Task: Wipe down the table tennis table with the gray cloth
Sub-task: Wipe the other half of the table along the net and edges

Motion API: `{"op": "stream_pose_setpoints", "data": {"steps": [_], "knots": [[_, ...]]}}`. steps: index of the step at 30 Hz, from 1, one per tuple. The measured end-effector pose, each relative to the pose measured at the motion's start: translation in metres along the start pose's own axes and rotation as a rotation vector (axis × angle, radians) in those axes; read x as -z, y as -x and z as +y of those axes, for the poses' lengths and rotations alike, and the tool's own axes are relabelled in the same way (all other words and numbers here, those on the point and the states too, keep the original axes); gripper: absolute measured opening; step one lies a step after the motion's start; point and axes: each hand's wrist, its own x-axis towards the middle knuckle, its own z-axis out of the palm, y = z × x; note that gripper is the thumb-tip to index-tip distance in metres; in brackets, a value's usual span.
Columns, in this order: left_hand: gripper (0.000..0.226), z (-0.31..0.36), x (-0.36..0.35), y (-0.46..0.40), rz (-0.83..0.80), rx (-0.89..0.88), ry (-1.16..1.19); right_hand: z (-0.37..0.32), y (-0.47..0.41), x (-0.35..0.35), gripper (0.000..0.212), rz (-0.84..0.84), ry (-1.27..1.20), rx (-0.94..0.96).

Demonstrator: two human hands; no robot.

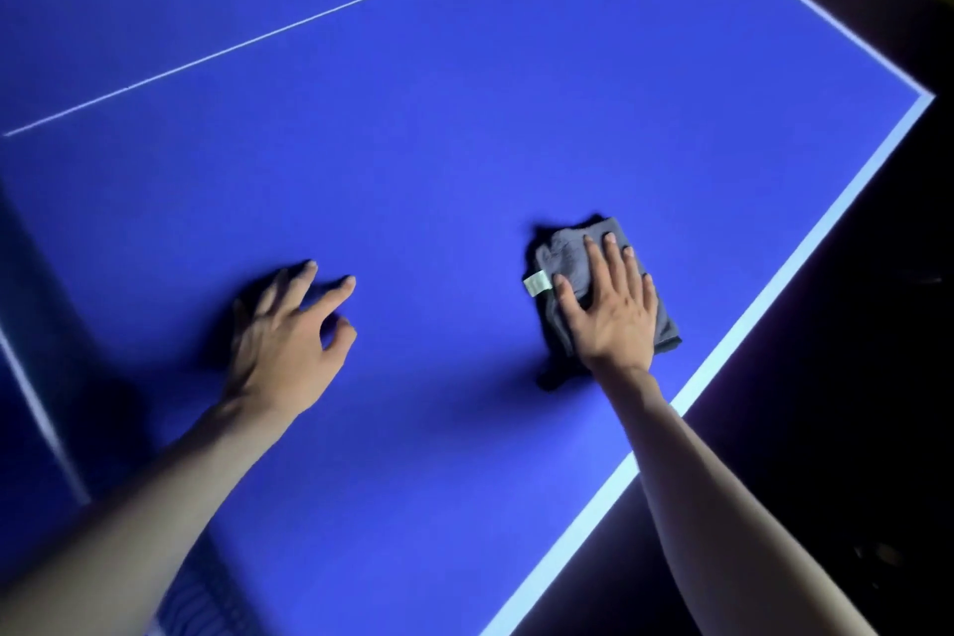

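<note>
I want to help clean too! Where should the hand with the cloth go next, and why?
Probably slide the right hand, lying flat on the folded gray cloth, left across the blue table tennis table toward the left hand. The cloth sits beside the white edge line, with wide bare surface leftward.

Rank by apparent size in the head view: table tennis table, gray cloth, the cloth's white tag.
1. table tennis table, fills most of the view
2. gray cloth, partly under the right hand
3. white tag

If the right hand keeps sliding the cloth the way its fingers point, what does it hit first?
Nothing, by the look of it: ahead of the right hand and gray cloth lies bare blue table, then the thin white line.
</note>
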Motion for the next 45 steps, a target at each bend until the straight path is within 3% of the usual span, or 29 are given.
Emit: {"op": "stream_pose_setpoints", "data": {"steps": [7, 14, 20, 26, 30, 35, 40, 45], "knots": [[0.054, 0.006, -0.002, 0.001, 0.060, 0.030, -0.023, 0.045, -0.101, 0.012, 0.078, -0.021, 0.010, -0.133], [0.055, 0.012, 0.001, 0.003, 0.060, 0.086, 0.039, 0.041, -0.097, 0.006, 0.079, -0.015, 0.015, -0.140], [0.055, 0.010, 0.010, 0.000, -0.027, 0.106, 0.099, -0.041, -0.010, -0.014, 0.075, -0.012, 0.034, -0.048], [0.046, -0.013, 0.042, -0.011, -0.271, 0.053, 0.187, -0.154, 0.119, -0.037, 0.072, -0.034, 0.032, 0.149], [0.039, -0.032, 0.066, 0.013, -0.120, 0.017, 0.182, -0.215, 0.190, -0.046, 0.071, -0.093, 0.005, 0.264], [0.044, -0.062, 0.086, 0.036, -0.136, 0.010, 0.111, -0.261, 0.244, -0.050, 0.072, -0.201, 0.007, 0.438], [0.051, -0.079, 0.089, 0.021, -0.210, 0.077, 0.046, -0.239, 0.209, -0.050, 0.071, -0.147, -0.016, 0.482], [0.064, -0.077, 0.072, -0.012, -0.270, 0.070, -0.030, -0.206, 0.121, -0.050, 0.073, -0.043, -0.014, 0.299]]}}
